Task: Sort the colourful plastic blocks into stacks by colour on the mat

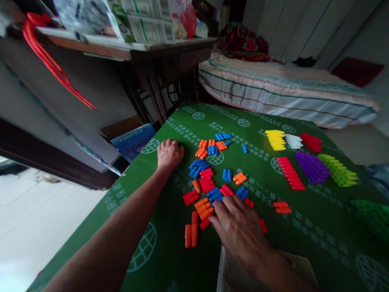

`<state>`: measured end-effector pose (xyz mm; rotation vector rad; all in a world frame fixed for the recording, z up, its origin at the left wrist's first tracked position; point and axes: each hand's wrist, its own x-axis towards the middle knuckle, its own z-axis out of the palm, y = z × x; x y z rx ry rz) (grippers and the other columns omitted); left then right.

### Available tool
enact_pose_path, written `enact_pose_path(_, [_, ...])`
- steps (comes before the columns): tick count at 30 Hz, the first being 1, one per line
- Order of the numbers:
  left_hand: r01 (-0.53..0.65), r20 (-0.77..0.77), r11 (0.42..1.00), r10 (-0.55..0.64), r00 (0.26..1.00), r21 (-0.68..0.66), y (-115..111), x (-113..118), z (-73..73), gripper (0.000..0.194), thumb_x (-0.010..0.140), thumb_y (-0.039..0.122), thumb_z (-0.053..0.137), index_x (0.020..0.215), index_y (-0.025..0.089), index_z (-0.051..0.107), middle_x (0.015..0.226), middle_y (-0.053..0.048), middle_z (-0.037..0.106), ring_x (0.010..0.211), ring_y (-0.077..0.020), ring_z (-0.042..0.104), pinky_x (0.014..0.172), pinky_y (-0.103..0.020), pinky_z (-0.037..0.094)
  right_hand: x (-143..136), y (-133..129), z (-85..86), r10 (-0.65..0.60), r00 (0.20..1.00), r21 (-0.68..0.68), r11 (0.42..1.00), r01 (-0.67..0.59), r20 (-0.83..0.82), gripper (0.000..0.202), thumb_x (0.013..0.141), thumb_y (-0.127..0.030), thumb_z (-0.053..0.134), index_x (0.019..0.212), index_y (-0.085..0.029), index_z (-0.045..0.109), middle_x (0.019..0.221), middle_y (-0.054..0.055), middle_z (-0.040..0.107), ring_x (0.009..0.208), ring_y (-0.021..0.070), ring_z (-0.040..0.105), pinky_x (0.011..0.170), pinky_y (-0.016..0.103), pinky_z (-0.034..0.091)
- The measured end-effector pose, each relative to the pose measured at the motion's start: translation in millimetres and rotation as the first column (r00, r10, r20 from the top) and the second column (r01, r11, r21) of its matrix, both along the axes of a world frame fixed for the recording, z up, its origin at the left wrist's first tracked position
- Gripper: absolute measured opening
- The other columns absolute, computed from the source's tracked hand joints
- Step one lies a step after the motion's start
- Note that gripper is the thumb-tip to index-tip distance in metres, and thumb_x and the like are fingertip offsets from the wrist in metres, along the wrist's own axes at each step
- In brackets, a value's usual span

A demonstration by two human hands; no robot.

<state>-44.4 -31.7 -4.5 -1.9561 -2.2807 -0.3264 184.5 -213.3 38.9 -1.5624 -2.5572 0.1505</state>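
Note:
My left hand [170,154] rests on the green board at the left of the scattered plastic pieces, its fingers curled in and nothing visible in them. My right hand [238,223] lies palm down over the near side of the pile, thumb apart from the bent fingers, partly hiding red pieces. By its fingertips are blue tube-shaped pieces [214,194] and orange joined pieces [203,208]. Red pieces [207,184] lie farther up. A tall orange piece [191,230] is left of my right thumb. Near my left hand are blue pieces [198,168] and orange pieces [201,153].
Sorted blocks stand at the right: yellow [276,140], white [293,141], red [291,173], purple [312,167] and lime [338,170]. A green mesh-like item [372,217] is at the right edge. Behind are a cluttered table [136,50] and a bed [273,89].

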Motion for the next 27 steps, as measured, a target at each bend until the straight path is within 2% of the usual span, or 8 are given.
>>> enact_pose_path(4, [0.006, -0.005, 1.000, -0.006, 1.000, -0.009, 0, -1, 3.3, 0.045, 0.085, 0.042, 0.033, 0.112, 0.015, 0.059, 0.119, -0.016, 0.059, 0.117, -0.0313, 0.048, 0.097, -0.044, 0.039, -19, 34, 9.0, -0.023, 1.000, -0.061, 0.998, 0.022, -0.008, 0.019, 0.094, -0.025, 0.047, 0.100, -0.017, 0.063, 0.098, 0.010, 0.065, 0.097, 0.0237, 0.058, 0.085, 0.040, 0.046])
enact_pose_path(8, [0.023, 0.011, 1.000, -0.023, 1.000, -0.021, 0, -2, 11.8, 0.051, 0.084, 0.044, 0.031, 0.114, 0.013, 0.058, 0.121, -0.020, 0.059, 0.119, -0.0342, 0.048, 0.099, -0.045, 0.038, -39, 61, 2.6, -0.019, 1.000, -0.084, 0.996, 0.018, -0.007, 0.026, 0.094, -0.025, 0.043, 0.108, -0.012, 0.061, 0.104, 0.015, 0.066, 0.102, 0.0253, 0.059, 0.086, 0.042, 0.047])
enact_pose_path(12, [0.044, 0.025, 0.998, -0.043, 0.999, -0.043, 4, -3, 18.5, 0.057, 0.084, 0.047, 0.028, 0.116, 0.010, 0.056, 0.128, -0.023, 0.055, 0.122, -0.0381, 0.046, 0.099, -0.049, 0.037, -47, 71, -2.5, -0.019, 1.000, -0.101, 0.995, 0.020, 0.013, 0.027, 0.089, -0.023, 0.050, 0.110, -0.010, 0.059, 0.106, 0.017, 0.066, 0.103, 0.0263, 0.059, 0.085, 0.042, 0.048])
enact_pose_path(15, [0.049, 0.020, 0.997, -0.048, 0.999, -0.064, 5, -3, 20.9, 0.059, 0.084, 0.048, 0.025, 0.116, 0.010, 0.056, 0.129, -0.022, 0.054, 0.122, -0.0380, 0.046, 0.100, -0.048, 0.037, -39, 70, 2.2, -0.031, 0.996, -0.131, 0.991, 0.020, -0.084, 0.026, 0.086, -0.025, 0.053, 0.110, -0.014, 0.059, 0.107, 0.013, 0.067, 0.104, 0.0238, 0.059, 0.086, 0.039, 0.048])
enact_pose_path(18, [0.047, 0.003, 0.996, -0.047, 0.999, -0.082, 6, -4, 21.1, 0.062, 0.084, 0.050, 0.021, 0.117, 0.010, 0.055, 0.128, -0.022, 0.054, 0.121, -0.0380, 0.046, 0.099, -0.047, 0.037, -16, 65, 11.3, -0.022, 0.972, -0.126, 0.992, -0.008, -0.233, 0.023, 0.086, -0.027, 0.054, 0.106, -0.019, 0.060, 0.103, 0.007, 0.068, 0.100, 0.0202, 0.060, 0.084, 0.034, 0.049])
enact_pose_path(21, [0.045, -0.011, 0.994, -0.046, 0.999, -0.095, 7, -5, 20.4, 0.063, 0.085, 0.051, 0.019, 0.117, 0.010, 0.055, 0.128, -0.021, 0.054, 0.121, -0.0383, 0.045, 0.099, -0.047, 0.037, 25, 60, 18.3, -0.025, 0.945, -0.080, 0.997, -0.001, -0.326, 0.025, 0.086, -0.021, 0.054, 0.110, -0.020, 0.060, 0.104, 0.004, 0.067, 0.101, 0.0177, 0.059, 0.087, 0.031, 0.048])
enact_pose_path(24, [0.039, -0.019, 0.993, -0.041, 0.999, -0.107, 9, -6, 19.8, 0.063, 0.085, 0.052, 0.018, 0.117, 0.011, 0.054, 0.129, -0.021, 0.053, 0.122, -0.0377, 0.045, 0.099, -0.047, 0.037, 79, 55, 18.5, -0.105, 0.942, -0.064, 0.994, 0.090, -0.320, 0.033, 0.085, -0.016, 0.055, 0.117, -0.021, 0.060, 0.111, 0.005, 0.067, 0.106, 0.0178, 0.057, 0.094, 0.032, 0.045])
enact_pose_path(27, [0.029, -0.029, 0.993, -0.032, 0.999, -0.112, 10, -6, 19.6, 0.064, 0.085, 0.053, 0.016, 0.118, 0.013, 0.053, 0.130, -0.020, 0.053, 0.123, -0.0363, 0.044, 0.099, -0.046, 0.037, 134, 48, 12.1, -0.249, 0.940, -0.096, 0.968, 0.232, -0.234, 0.040, 0.082, -0.010, 0.053, 0.121, -0.019, 0.059, 0.116, 0.007, 0.066, 0.108, 0.0183, 0.058, 0.095, 0.033, 0.045])
